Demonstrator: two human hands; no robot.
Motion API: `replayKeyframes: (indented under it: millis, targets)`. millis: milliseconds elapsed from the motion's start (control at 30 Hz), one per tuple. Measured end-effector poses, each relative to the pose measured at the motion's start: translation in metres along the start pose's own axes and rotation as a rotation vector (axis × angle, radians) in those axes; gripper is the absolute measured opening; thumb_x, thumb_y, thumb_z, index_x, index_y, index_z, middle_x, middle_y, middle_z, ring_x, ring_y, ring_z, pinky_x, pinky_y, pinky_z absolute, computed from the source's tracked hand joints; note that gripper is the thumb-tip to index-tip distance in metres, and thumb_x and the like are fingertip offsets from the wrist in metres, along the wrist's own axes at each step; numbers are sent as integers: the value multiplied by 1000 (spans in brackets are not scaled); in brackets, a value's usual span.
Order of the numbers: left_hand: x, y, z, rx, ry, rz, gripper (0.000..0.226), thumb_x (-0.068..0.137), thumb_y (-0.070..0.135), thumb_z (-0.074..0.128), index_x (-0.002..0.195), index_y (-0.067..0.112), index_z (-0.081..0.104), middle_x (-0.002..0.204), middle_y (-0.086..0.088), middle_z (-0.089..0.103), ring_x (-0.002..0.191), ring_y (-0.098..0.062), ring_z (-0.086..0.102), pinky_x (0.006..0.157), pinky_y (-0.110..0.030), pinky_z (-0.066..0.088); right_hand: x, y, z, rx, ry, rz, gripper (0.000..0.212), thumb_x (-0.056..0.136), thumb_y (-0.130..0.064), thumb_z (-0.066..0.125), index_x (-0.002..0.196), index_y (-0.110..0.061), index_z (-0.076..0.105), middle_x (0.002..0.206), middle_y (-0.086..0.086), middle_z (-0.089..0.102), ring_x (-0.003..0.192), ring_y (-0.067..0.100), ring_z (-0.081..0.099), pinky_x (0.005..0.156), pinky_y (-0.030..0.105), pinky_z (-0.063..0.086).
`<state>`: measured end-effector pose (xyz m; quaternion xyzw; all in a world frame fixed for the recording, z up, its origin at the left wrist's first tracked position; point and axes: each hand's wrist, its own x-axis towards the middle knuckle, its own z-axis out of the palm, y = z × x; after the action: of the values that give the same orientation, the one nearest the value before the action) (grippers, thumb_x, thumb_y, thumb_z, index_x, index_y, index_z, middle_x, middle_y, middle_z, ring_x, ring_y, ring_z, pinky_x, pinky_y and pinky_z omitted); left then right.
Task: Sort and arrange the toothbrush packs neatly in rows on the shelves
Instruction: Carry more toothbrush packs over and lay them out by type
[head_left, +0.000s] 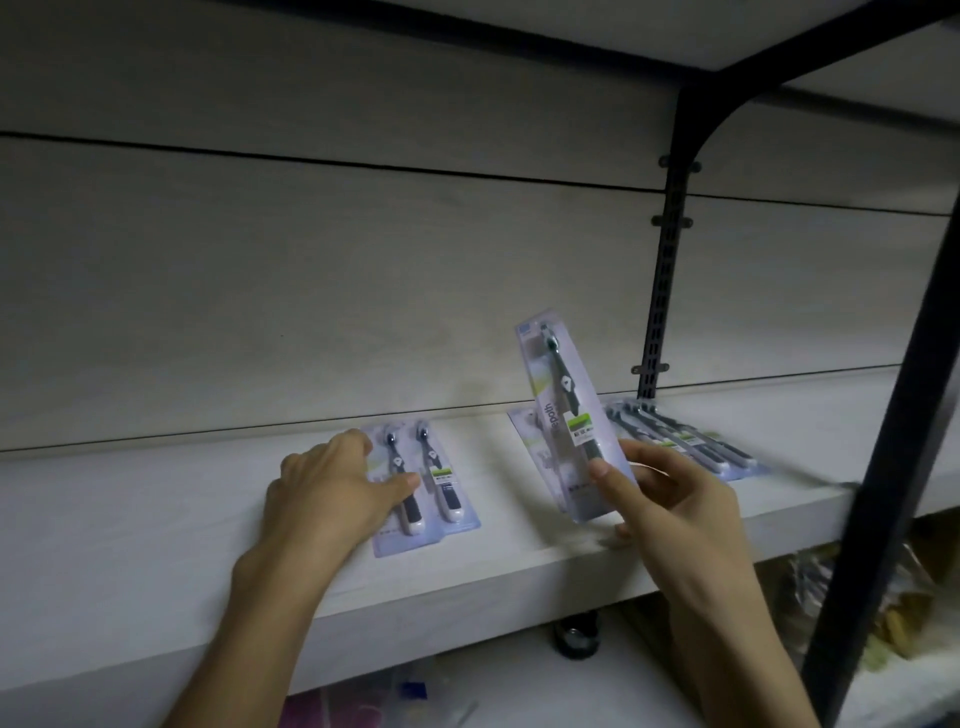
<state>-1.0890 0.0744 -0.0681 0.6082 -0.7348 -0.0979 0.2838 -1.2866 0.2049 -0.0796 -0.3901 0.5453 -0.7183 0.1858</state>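
A twin toothbrush pack (434, 488) lies flat on the pale wooden shelf (130, 525). My left hand (327, 493) rests on its left part, thumb across the brush handles. My right hand (670, 499) pinches a single-brush pack (566, 415) by its lower end and holds it upright, tilted, above the shelf. Another pack (530, 431) lies on the shelf behind the held one, mostly hidden. Several more packs (680, 441) lie overlapping further right.
A black metal upright (665, 270) with slots runs up the back wall, and a black post (883, 467) stands at the front right. An upper shelf hangs overhead. Below the shelf sit a dark round jar (576, 636) and bagged goods (852, 608).
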Motion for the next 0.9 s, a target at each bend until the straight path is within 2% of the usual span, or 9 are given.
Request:
replayKeyframes:
  millis: [67,167,333,533,633,767,833,900]
  targets:
    - [-1,12,-1,-85,80,55,49,79,51,66,118,24,55,118,-2,63,112,-28,53,85,-32,41,5,2,-8,-46,48,-21,11,80,-11,72,87,-20,67,69,-3,73,55,5,63,41,17,45]
    - [-5,36,3,-148,150,189,39,82,43,66,117,25,57,110,4,64,105,-23,56,74,-26,35,16,5,-26,-140,108,-37,16,80,-14,73,80,-27,65,70,-7,70,57,7,62,50,21,48]
    - [-11,72,21,-153,225,346,36,85,44,61,119,31,55,110,8,63,106,-17,55,83,-27,38,37,9,-60,-227,167,-26,11,82,-17,72,92,-21,68,72,-4,69,60,10,61,54,24,43]
    - [-16,111,47,-120,226,399,37,89,43,57,124,33,51,117,10,60,110,-14,52,76,-25,35,68,23,-79,-454,162,-14,21,79,-20,72,99,-16,71,75,-1,70,72,20,67,74,39,55]
    - [-16,121,57,-107,218,391,36,89,42,57,123,33,51,119,11,60,113,-14,51,82,-27,37,79,25,-81,-532,137,-25,19,80,-18,70,99,-16,71,70,-3,65,75,23,66,74,35,53]
    - [-13,131,63,-85,223,373,34,89,42,57,121,32,53,119,11,60,113,-14,50,83,-25,36,93,32,-77,-609,89,4,37,81,-26,70,116,-13,65,99,9,71,92,27,65,83,37,52]
    - [-13,136,66,-82,221,364,32,89,41,57,119,32,54,118,11,60,112,-13,51,82,-25,36,97,34,-75,-668,55,24,40,83,-28,67,120,-15,62,110,11,68,104,29,61,88,36,48]
    - [-12,140,69,-84,210,359,31,89,41,57,117,31,55,116,11,61,110,-13,52,84,-26,39,98,35,-73,-740,17,32,37,84,-28,64,119,-17,60,115,10,66,108,30,58,86,34,45]
